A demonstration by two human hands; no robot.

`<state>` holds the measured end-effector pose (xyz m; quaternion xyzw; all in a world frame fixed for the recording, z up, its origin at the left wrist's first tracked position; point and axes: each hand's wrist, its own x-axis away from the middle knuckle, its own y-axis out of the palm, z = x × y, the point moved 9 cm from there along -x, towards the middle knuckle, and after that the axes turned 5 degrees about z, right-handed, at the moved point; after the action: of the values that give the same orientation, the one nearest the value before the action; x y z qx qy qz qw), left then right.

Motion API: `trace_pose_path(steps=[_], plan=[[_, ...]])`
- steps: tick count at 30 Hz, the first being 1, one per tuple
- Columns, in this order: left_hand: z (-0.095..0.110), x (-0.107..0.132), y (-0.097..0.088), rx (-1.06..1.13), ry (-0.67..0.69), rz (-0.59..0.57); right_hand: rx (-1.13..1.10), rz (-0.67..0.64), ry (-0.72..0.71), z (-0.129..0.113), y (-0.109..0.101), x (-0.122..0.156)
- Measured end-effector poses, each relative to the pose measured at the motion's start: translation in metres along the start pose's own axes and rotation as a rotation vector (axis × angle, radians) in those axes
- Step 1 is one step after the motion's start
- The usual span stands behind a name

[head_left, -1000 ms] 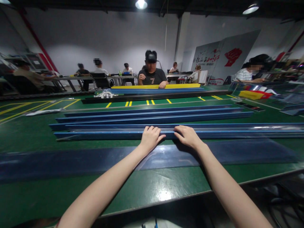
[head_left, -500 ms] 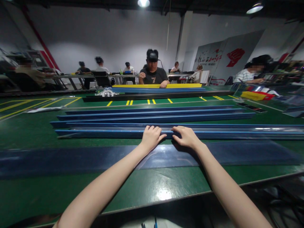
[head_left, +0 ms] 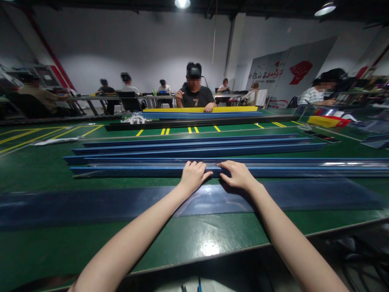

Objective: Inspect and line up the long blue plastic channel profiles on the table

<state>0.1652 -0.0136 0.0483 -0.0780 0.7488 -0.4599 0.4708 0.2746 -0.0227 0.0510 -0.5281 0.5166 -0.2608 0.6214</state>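
A long blue channel strip [head_left: 130,172] lies across the green table in front of me, with a clear film-like layer along it. My left hand [head_left: 193,175] grips its near wall, fingers over the top and thumb on the side facing me. Just to the right, my right hand [head_left: 236,174] holds the same strip in a like way, thumb pointing left. A small gap of blue shows between the two hands. Nearer to me a flat, see-through bluish sheet [head_left: 100,205] lies under my wrists.
More blue strips [head_left: 197,153] lie just beyond, then a black strip [head_left: 188,121]. Across the green table [head_left: 170,247], a co-worker [head_left: 196,93] touches a yellow strip [head_left: 234,109]. A phone [head_left: 322,137] and a yellow-red tray [head_left: 328,121] are at right.
My hands keep their hold on the strip, with hardly any movement. Across the table, the co-worker's raised hand has shifted slightly left and down.
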Motion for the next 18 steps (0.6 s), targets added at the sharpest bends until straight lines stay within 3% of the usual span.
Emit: trace_pose_path(steps=[18], plan=[[-0.0003,0.0002,0.0011,-0.012,-0.008,-0.011,0.007,0.041,-0.014,0.0011,-0.0007,0.0009]])
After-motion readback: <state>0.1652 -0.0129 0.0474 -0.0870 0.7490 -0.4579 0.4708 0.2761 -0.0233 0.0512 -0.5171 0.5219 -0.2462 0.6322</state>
